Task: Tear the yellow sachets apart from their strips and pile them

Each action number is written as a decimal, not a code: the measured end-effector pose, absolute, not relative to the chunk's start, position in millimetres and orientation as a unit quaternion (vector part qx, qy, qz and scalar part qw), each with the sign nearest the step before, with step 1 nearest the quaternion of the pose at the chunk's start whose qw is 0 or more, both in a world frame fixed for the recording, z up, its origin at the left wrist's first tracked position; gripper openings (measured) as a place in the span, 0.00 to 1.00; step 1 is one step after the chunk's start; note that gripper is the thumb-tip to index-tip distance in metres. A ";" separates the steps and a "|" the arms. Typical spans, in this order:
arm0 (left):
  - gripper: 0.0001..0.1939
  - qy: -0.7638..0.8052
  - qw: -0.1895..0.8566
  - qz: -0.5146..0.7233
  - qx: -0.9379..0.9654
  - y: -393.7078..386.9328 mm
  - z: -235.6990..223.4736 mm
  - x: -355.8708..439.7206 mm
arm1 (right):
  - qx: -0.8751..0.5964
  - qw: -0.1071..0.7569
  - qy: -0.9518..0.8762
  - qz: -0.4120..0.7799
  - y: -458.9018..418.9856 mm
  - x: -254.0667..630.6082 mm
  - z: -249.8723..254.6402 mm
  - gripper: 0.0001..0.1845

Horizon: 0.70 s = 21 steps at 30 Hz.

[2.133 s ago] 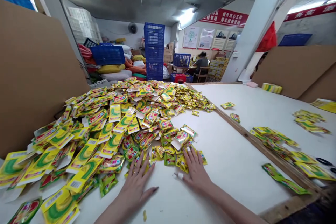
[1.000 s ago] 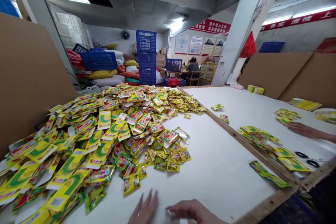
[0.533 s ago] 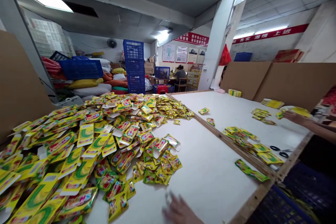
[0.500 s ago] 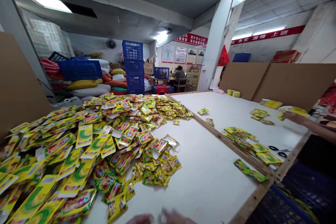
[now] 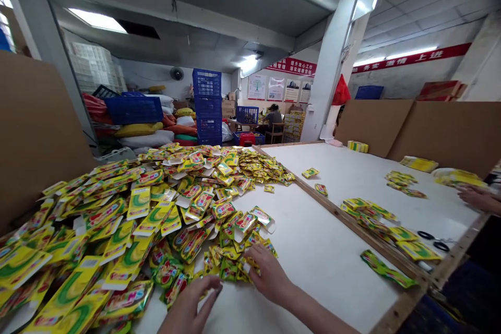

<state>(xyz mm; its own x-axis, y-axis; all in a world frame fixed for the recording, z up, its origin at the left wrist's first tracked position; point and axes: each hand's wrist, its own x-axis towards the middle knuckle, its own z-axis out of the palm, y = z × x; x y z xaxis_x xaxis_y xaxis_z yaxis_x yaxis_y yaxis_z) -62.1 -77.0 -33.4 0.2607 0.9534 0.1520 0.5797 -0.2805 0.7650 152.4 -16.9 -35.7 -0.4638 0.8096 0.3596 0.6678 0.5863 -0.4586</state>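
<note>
At the bottom of the head view, my left hand is beside the near edge of the small sachets, its thumb and index finger apart. My right hand reaches over the small yellow-green sachets, fingers spread and fingertips at the pile. Something white shows by its fingertips; I cannot make out what it is. Left of the sachets spreads a big heap of flat yellow cartons with green curves and red lettering, many with open white flaps.
A wooden strip divides the white table. Beyond it lie more packets, black-handled scissors and another person's hand. A green strip of sachets lies on the right. Blue crates are stacked behind.
Both my hands have come up from the bottom edge, the right one onto the small sachets. The view has shifted slightly left. The other person's hand has moved away from the yellow stack.
</note>
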 end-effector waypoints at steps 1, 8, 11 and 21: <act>0.14 0.548 0.245 0.320 0.733 -65.7 -32.9 -64.5 | -0.442 0.273 -0.847 0.110 -8.1 143.1 -35.8 0.16; 0.13 0.609 0.153 0.317 0.711 -41.8 -57.2 -71.5 | -0.474 0.308 -0.818 0.108 30.0 120.2 -50.0 0.12; 0.13 0.604 0.144 0.317 0.717 -44.3 -65.9 -71.3 | -0.490 0.360 -0.781 0.139 37.0 129.3 -51.1 0.11; 0.20 0.554 0.060 0.198 0.806 -5.5 -54.6 -39.2 | -0.503 0.466 -0.670 0.284 43.3 136.8 -56.1 0.12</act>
